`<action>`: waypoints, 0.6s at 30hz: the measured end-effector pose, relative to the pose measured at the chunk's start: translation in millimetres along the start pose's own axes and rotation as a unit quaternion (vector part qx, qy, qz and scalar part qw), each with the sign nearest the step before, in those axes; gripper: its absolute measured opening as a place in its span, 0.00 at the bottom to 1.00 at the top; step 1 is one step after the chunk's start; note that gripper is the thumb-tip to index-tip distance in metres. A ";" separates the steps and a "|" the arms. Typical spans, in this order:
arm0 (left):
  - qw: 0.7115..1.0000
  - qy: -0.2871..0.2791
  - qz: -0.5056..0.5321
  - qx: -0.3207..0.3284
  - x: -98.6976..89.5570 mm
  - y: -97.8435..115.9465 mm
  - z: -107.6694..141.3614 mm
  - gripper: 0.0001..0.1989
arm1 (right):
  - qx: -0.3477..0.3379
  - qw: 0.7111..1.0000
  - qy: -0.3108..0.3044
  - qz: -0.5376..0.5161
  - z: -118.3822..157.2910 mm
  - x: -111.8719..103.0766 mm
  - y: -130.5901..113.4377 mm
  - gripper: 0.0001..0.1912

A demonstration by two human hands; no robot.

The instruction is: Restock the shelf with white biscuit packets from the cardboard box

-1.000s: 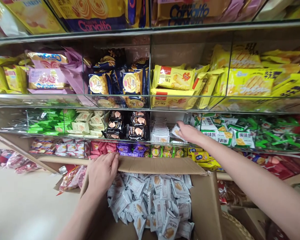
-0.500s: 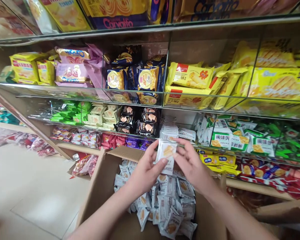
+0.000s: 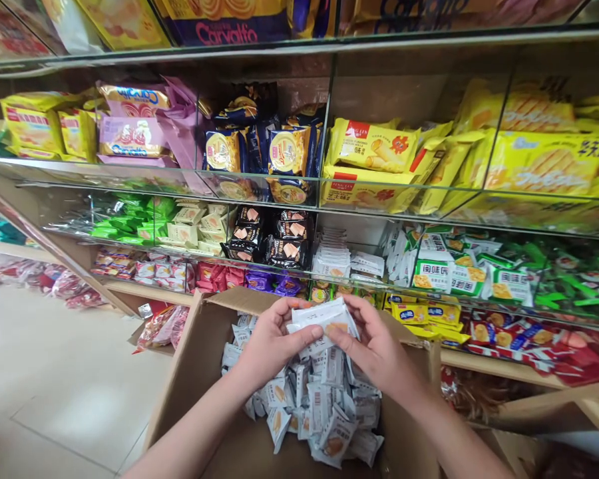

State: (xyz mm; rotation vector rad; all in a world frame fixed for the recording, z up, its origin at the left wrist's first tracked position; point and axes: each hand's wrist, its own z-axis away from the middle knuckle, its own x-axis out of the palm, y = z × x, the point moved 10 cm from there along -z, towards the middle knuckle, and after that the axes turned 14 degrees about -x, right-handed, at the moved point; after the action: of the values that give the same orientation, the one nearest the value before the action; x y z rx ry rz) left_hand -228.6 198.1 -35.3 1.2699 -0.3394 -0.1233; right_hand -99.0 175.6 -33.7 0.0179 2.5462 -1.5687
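Observation:
Between my two hands are a few small white snack packets, overlapping one another. My left hand grips them from the left, thumb across the front. From the right my right hand closes on the same packets, its thumb also on the front face. Just below lies a heap of similar white packets inside an open cardboard box. Behind my hands, on the shelf, white packets of like look stand in a stacked row, with more lying flat to their right.
A glass-fronted shelf holds yellow cheese roll packs, black packets and green-and-white packets. Red bagged snacks sit in a carton left of the box. Tiled floor shows at the left.
My hands have moved down from the shelf edge toward the box. The held packets, seen upright as a stack before, now lie tilted and fanned between both hands.

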 end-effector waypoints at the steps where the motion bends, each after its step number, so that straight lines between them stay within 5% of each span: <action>1: 1.000 -0.012 -0.004 0.000 2.6 2.3 -2.9 0.16 | -0.004 1.000 0.007 0.003 -1.5 -2.3 0.8 0.25; 8: 0.992 -0.103 -0.069 -0.025 25.7 18.1 -30.8 0.14 | 0.043 0.983 0.092 -0.150 -9.2 -18.6 24.1 0.21; 18: 0.995 -0.083 0.043 -0.033 17.9 11.1 -69.3 0.14 | 0.105 0.973 0.124 -0.162 -16.6 -24.2 36.2 0.23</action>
State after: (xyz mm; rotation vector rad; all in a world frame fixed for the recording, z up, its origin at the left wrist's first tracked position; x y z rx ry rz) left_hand -190.8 259.8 -39.1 1.1803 -0.5280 -0.1666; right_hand -74.0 208.5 -55.2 -0.1991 2.6590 -2.0720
